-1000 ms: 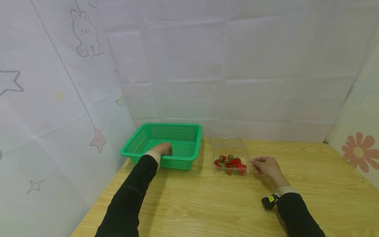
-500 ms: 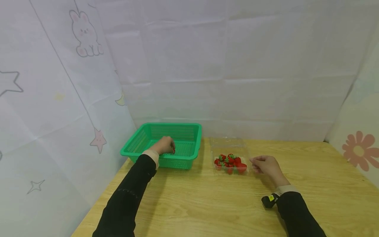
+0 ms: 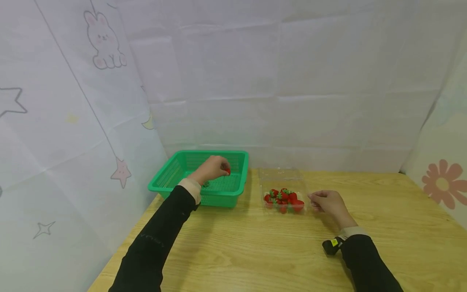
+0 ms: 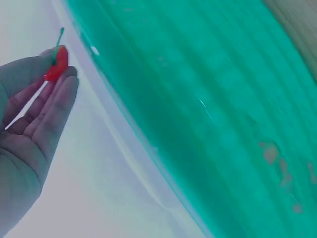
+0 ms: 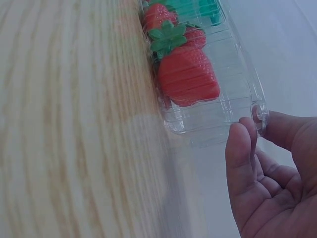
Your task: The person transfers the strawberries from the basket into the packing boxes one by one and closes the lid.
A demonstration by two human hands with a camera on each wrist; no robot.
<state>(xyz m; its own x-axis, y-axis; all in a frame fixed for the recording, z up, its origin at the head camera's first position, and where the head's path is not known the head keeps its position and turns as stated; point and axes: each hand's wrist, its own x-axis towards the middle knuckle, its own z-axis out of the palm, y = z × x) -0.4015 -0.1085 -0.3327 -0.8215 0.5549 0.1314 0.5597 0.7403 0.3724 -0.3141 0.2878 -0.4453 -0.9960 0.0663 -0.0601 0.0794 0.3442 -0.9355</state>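
Note:
My left hand [image 3: 211, 168] is raised over the green plastic basket [image 3: 228, 200]. Between thumb and fingertips it pinches a small red fruit [image 4: 60, 67] with a thin green stem; the fingers partly cover it, so its kind is unclear. Something dark green [image 3: 206, 184] shows inside the basket beside the wrist. To the right stands a clear plastic clamshell box [image 3: 281, 176], lid up, holding several strawberries [image 3: 284, 195] with leafy green caps. My right hand [image 3: 329, 205] pinches the box's right edge between thumb and fingers, and in the right wrist view a large strawberry [image 5: 188, 77] lies near that edge.
Everything stands on a light wooden table [image 3: 255, 251]. Pale printed cloth [image 3: 233, 81] hangs behind and at both sides, close to the basket's left and back. Bare wood separates the basket from the box. A black wrist device [image 3: 331, 247] sits at the right cuff.
My left hand has risen from inside the basket and shifted right, bringing the small red fruit into sight. The right hand and the box have stayed in place.

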